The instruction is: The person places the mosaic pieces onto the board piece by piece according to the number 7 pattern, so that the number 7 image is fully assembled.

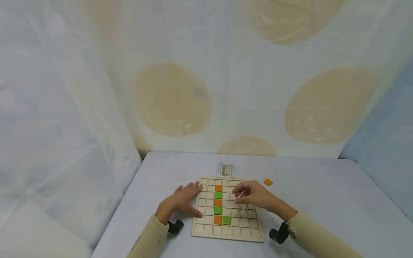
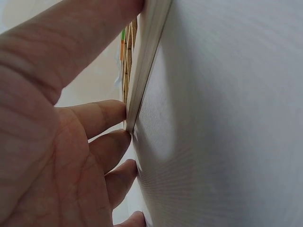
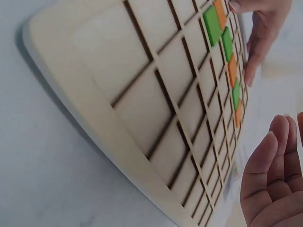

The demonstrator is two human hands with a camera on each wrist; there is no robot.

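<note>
Bare right hand [image 1: 255, 195] hovering over the wooden grid board [image 1: 206, 229], fingers loosely curled, nothing seen in them. Left hand [image 1: 180, 202] flat and relaxed, fingertips braced against the board's left edge. Orange and green tiles [image 1: 218, 202] stacked in one column. Loose orange tile [image 1: 268, 182] lying on the table [image 1: 322, 200], just beyond the board. Best kept braced; pinch by the edges, lower squarely.

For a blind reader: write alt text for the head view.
A wooden grid board on a pale table holds a column of orange and green tiles. The left hand rests on its left edge; the right hand hovers above, one orange tile lying apart.
</note>
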